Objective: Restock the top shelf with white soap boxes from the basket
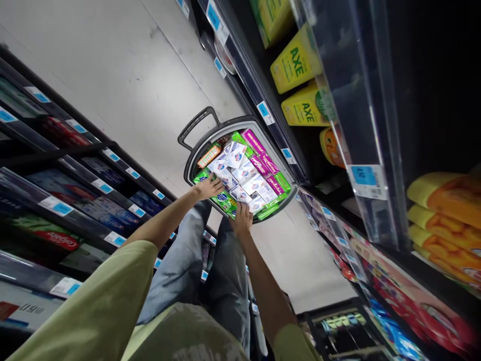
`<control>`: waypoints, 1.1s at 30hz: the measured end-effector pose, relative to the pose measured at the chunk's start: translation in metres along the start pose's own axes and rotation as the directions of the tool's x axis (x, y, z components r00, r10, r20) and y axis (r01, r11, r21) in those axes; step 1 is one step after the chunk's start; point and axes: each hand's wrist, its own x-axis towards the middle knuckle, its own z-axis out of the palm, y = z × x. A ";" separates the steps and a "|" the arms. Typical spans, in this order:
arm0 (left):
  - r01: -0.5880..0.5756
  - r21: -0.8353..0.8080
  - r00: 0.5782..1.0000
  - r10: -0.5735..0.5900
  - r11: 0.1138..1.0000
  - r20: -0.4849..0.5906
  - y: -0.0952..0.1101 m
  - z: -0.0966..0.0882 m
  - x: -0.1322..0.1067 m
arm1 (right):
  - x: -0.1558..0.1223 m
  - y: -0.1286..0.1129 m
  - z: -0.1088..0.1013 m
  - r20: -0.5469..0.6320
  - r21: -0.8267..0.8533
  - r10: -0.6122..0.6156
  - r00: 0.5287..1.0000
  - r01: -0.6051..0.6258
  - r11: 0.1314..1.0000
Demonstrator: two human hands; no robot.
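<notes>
A grey shopping basket [288, 198] with a black rim stands on the floor in front of my legs, packed with small soap-like boxes and packs. White boxes [243, 172] with a blue and red emblem fill its middle. Magenta packs [259, 164] line the far right side, and green packs [224, 201] lie along the near edge. An orange pack [209, 156] is at the left. My left hand [210, 187] rests over the near-left packs, fingers apart. My right hand [242, 219] lies at the near edge, its fingers stretched over green and white packs.
The basket's black handle [199, 125] sticks out at the far left. Shelves of toothpaste boxes [80, 193] run along the left. On the right, shelves hold yellow AXE bottles [296, 62] and orange-yellow packs [447, 225]. Grey floor [112, 65] stretches ahead.
</notes>
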 end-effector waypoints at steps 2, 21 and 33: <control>0.010 0.026 1.000 -0.010 1.000 0.008 0.005 -0.001 0.000 | 0.002 -0.005 0.002 -0.017 0.003 0.000 1.000 0.000 1.000; 0.128 -0.352 0.988 -0.090 0.927 0.123 -0.010 -0.059 -0.003 | -0.004 0.002 -0.026 -0.077 0.359 0.030 0.997 -0.001 0.933; -0.033 -0.997 0.696 -0.718 -0.066 0.024 0.056 -0.199 -0.129 | -0.100 0.030 -0.149 -0.112 0.912 0.124 0.986 0.052 0.407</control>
